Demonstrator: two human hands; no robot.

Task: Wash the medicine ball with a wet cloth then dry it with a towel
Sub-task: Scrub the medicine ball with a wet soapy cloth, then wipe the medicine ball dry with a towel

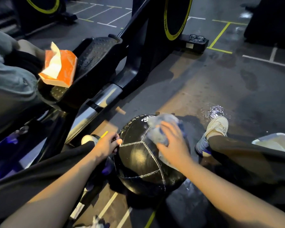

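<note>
A black medicine ball [141, 158] with white stitching and a "3KG" mark rests on the dark gym floor between my feet. My right hand [173, 143] presses a crumpled pale blue cloth [161, 127] onto the ball's upper right side, fingers closed over it. My left hand [109, 143] grips the ball's left edge, thumb on the surface. The cloth looks blurred.
A puddle [217, 111] shines on the floor beyond my right shoe [215, 127]. An exercise machine [105, 66] stands to the left, with an orange tissue box [59, 66] on its pedal. Glasses [197, 37] lie on the machine's base. A white basin rim [273, 140] shows at right.
</note>
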